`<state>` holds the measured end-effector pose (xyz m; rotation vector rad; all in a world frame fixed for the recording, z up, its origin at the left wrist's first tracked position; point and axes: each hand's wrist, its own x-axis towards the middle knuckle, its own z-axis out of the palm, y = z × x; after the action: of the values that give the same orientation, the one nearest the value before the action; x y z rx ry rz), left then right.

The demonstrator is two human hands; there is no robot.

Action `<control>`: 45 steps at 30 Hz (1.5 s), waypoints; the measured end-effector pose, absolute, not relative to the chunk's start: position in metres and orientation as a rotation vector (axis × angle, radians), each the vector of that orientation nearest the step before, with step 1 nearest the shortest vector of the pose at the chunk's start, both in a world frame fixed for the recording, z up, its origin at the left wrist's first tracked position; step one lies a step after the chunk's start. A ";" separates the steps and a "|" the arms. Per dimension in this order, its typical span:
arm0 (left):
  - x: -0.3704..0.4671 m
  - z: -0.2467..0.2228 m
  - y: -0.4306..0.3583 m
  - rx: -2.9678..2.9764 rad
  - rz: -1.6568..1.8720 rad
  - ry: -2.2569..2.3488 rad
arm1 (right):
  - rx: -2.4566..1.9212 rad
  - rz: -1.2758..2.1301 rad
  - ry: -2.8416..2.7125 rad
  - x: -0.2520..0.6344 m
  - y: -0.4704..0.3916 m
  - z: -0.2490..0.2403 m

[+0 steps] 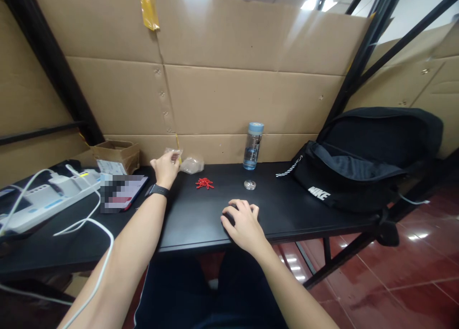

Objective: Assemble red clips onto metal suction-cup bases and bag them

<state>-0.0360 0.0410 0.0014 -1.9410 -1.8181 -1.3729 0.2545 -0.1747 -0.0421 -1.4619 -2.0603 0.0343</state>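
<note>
The left hand reaches to clear plastic beside a crumpled clear bag; I cannot tell whether its grip is closed. The right hand's grip is loosely open at the tabletop.

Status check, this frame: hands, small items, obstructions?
Left hand at clear plastic, grip unclear. Right hand at table, loosely curled. Red pieces piled, uncovered; bottle stands behind, off to the right.
</note>
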 end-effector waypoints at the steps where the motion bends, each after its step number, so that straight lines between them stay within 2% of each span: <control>1: -0.034 0.004 0.038 -1.867 -1.428 -1.788 | -1.462 0.038 -2.058 0.254 -0.175 -0.042; 5: -0.012 0.016 0.022 -1.784 -1.592 -1.627 | -1.435 0.111 -2.000 0.253 -0.175 -0.042; 8: 0.024 0.017 0.007 -2.019 -1.568 -1.479 | -1.342 0.286 -1.919 0.264 -0.166 -0.037; 10: 0.050 0.011 0.001 -2.261 -1.480 -1.381 | -1.216 0.383 -1.867 0.280 -0.151 -0.030; 12: 0.072 0.001 -0.001 -2.538 -1.306 -1.273 | -1.141 0.341 -1.780 0.303 -0.129 -0.018; 15: 0.089 -0.014 0.003 -2.799 -1.057 -1.177 | -1.296 0.327 -1.818 0.341 -0.084 0.002; 21: 0.059 -0.016 0.011 -2.837 -1.012 -1.259 | -1.761 0.583 -2.305 0.383 -0.006 0.020; 27: 0.011 -0.008 0.014 -2.889 -0.790 -1.304 | -1.674 0.523 -2.271 0.382 -0.001 0.000; 33: 0.013 -0.010 0.011 -2.934 -0.585 -1.283 | -1.584 0.530 -2.227 0.389 -0.005 -0.008; 39: 0.023 -0.016 0.011 -2.901 -0.657 -1.258 | -1.425 0.659 -2.065 0.399 -0.006 -0.010; 45: 0.024 -0.013 0.010 -2.900 -0.919 -1.193 | -1.319 0.546 -1.799 0.396 -0.008 -0.007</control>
<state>0.0244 0.0096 -0.0132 -2.9004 -1.1930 -0.9187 0.3956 -0.0080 -0.0067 -1.3190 -1.7986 0.5459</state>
